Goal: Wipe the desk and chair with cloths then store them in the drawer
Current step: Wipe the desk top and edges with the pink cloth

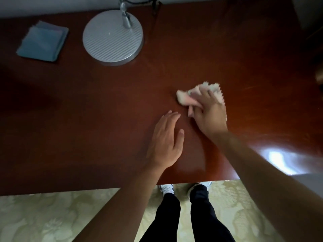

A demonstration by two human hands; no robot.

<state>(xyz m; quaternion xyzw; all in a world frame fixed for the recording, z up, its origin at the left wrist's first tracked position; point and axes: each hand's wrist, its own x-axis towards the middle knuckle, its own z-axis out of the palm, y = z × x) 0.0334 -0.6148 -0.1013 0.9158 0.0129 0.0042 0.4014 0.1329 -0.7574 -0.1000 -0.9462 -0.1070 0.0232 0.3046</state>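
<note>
From the head camera we see our right hand (208,114) bunching a pale pink cloth (185,98) and pressing it onto the dark reddish wooden desk (87,110), right of its middle, while our left hand (166,142) rests flat beside it, fingers straight and holding nothing. A folded blue cloth (42,41) lies at the far left corner, just beside a round silver lamp base (112,37).

From my feed I see a dark reddish-brown wooden bench (104,105) with a bright glare patch (279,159) near its right front corner. Pale yellow-green floor (43,217) with a floral pattern lies below. A light wall (52,6) runs behind.
</note>
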